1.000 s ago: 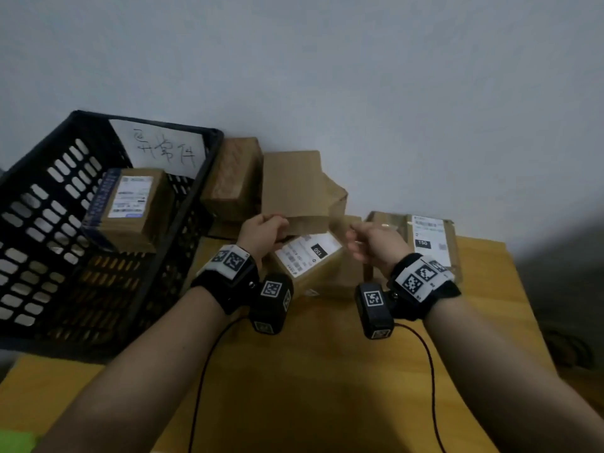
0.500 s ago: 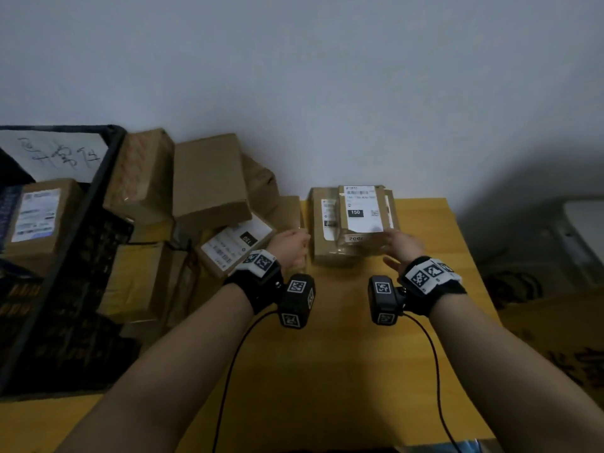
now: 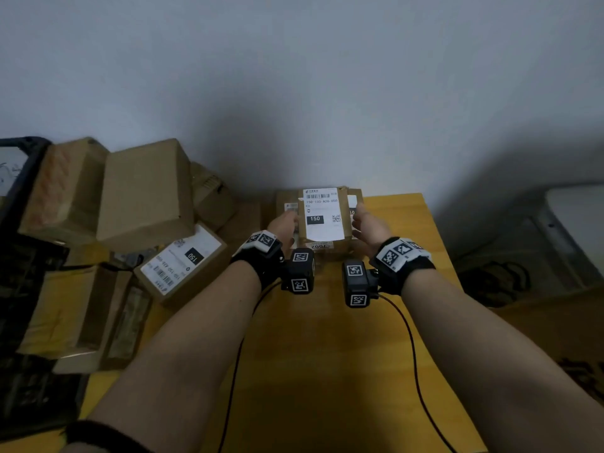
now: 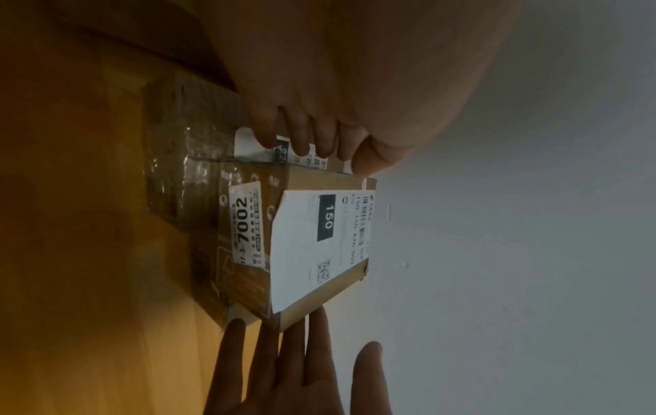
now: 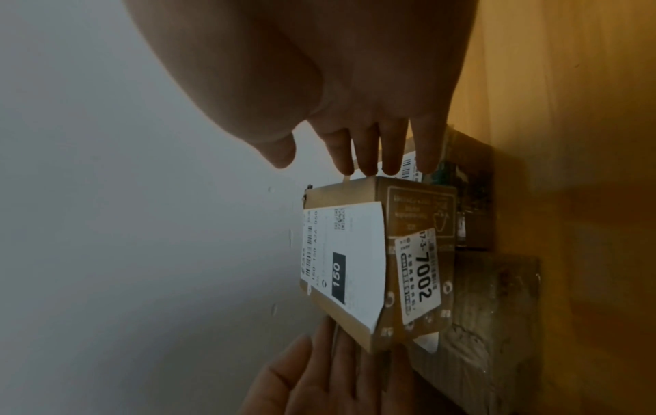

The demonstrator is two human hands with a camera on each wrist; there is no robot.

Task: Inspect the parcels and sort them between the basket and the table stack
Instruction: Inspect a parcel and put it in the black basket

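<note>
A small brown parcel (image 3: 322, 217) with a white "150" label lies on a larger flat parcel (image 3: 283, 200) at the far middle of the wooden table (image 3: 327, 354). My left hand (image 3: 283, 225) is at its left side and my right hand (image 3: 367, 223) at its right, both with straight fingers against the box. The left wrist view shows the parcel (image 4: 312, 247) between my left hand (image 4: 302, 140) and right hand (image 4: 302, 365). In the right wrist view the parcel (image 5: 355, 266) lies between my right hand (image 5: 373, 146) and left hand (image 5: 319, 379). The black basket (image 3: 24, 142) is at the far left edge.
A pile of brown parcels (image 3: 143, 191) fills the table's left side beside the basket, one with a "150" label (image 3: 183, 259) facing up. The table's right edge (image 3: 438, 256) drops to a floor with dark cables (image 3: 496, 279) and a white object (image 3: 578, 217).
The view has swung right, away from the basket. Both hands have moved from the parcel pile to the small labelled parcel on the right stack and now lie against its sides.
</note>
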